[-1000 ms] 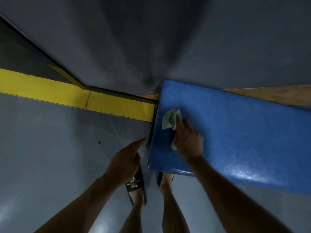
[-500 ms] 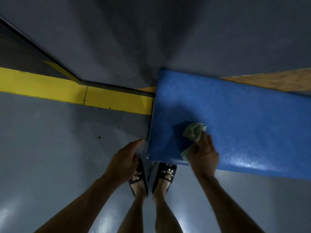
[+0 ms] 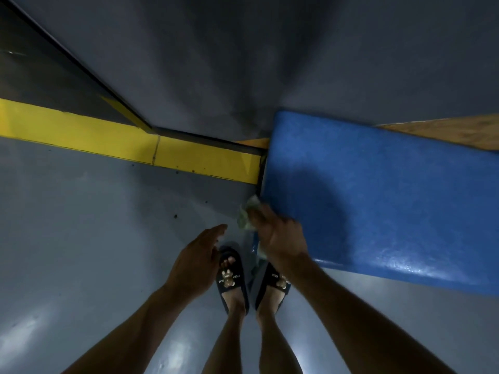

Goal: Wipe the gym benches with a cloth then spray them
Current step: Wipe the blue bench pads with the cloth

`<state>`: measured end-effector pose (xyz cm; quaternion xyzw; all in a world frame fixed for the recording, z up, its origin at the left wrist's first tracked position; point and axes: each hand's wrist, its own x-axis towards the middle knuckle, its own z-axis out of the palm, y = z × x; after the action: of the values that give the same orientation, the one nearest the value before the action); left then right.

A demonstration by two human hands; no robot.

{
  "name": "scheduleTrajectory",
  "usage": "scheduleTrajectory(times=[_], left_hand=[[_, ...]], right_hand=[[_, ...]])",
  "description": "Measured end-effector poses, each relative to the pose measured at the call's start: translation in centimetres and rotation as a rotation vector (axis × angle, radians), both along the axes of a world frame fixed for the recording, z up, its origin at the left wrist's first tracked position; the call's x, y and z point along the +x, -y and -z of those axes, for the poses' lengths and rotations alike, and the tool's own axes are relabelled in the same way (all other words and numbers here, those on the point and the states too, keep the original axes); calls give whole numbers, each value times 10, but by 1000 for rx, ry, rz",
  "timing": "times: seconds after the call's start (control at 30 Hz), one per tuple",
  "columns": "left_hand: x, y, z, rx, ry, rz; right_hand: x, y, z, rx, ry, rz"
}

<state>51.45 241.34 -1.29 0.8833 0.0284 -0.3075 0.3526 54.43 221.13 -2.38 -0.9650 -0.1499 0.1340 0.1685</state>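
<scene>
A blue padded bench (image 3: 378, 190) fills the right half of the head view, its near edge shining. My right hand (image 3: 279, 236) grips a crumpled pale green cloth (image 3: 247, 215) at the bench's near left corner, with the cloth bunched over the left edge. My left hand (image 3: 197, 255) hovers left of the bench above the floor, fingers straight and holding nothing. No spray bottle is in view.
A grey glossy floor (image 3: 81, 238) lies under me, with my two feet in dark slippers (image 3: 232, 276) right beside the bench corner. A yellow painted strip (image 3: 108, 141) runs along the base of the grey wall. A wooden board (image 3: 445, 132) shows behind the bench.
My right hand has swept the cloth from the middle of the bench's near edge leftward to the near left corner. My left hand has stayed in about the same place.
</scene>
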Motion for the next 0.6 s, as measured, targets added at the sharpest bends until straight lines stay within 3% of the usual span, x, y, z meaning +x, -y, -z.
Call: scheduleTrajectory(times=[0.1, 0.23, 0.3, 0.47, 0.53, 0.6], left_hand=[[1, 5, -6, -18, -3, -3], [3, 9, -7, -35, 5, 10], [4, 14, -6, -44, 0, 12], [7, 34, -6, -84, -1, 50], [8, 41, -7, -97, -5, 56], [10, 48, -8, -109, 23, 75]], right_hand=[[-38, -8, 2, 58, -70, -99], [-35, 25, 0, 78, 9, -235], [-33, 62, -5, -4, 53, -192], [-42, 175, -38, -341, -132, 480], [-53, 193, -43, -365, -288, 760], [-61, 178, -38, -313, -259, 932]])
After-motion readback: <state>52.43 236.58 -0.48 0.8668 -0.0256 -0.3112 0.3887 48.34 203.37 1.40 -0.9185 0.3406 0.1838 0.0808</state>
